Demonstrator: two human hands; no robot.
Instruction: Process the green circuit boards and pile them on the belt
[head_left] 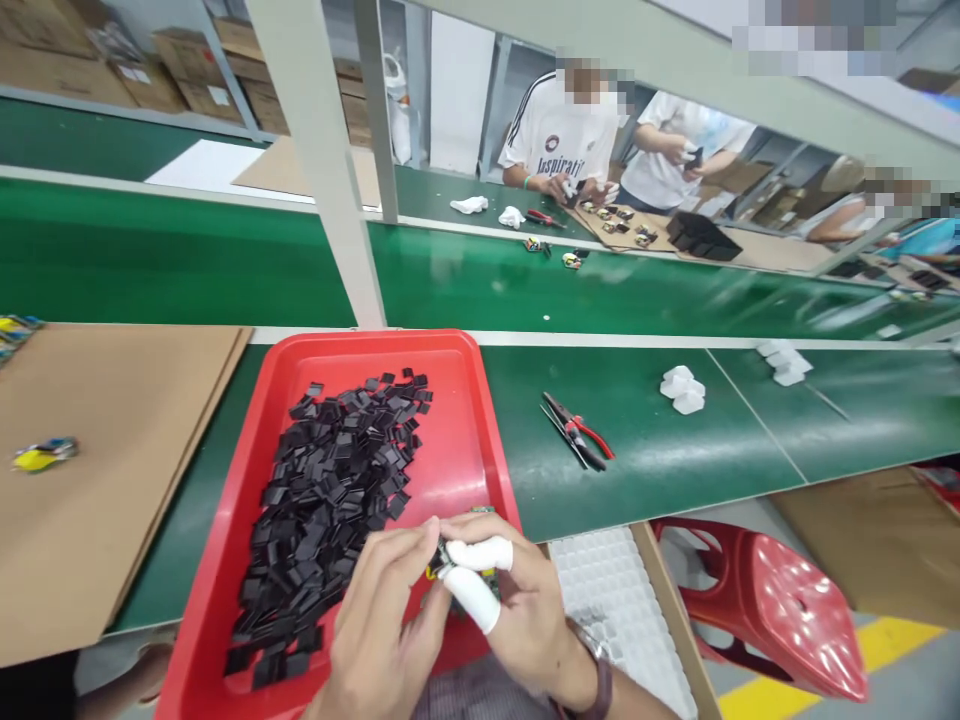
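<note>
Over the near right corner of a red tray [491,440], my two hands meet around a small circuit board [436,566] with dark and yellow parts. My left hand [382,620] is closed, its fingertips pinching the board from the left. White finger cots cover the thumb and index finger of my right hand [529,625], which grips the same piece from the other side. Fingers hide most of it. Green bits of circuit board also show behind my right fingers; whether they belong to the held piece I cannot tell. Many flat black squares [337,490] lie heaped in the tray.
Pliers [577,430] with tweezers lie right of the tray; white finger cots [682,388] are farther right. Cardboard [127,450] at left bears a yellow component [45,455]. A red stool [795,610] stands at lower right. Co-workers sit across the green conveyor [465,290].
</note>
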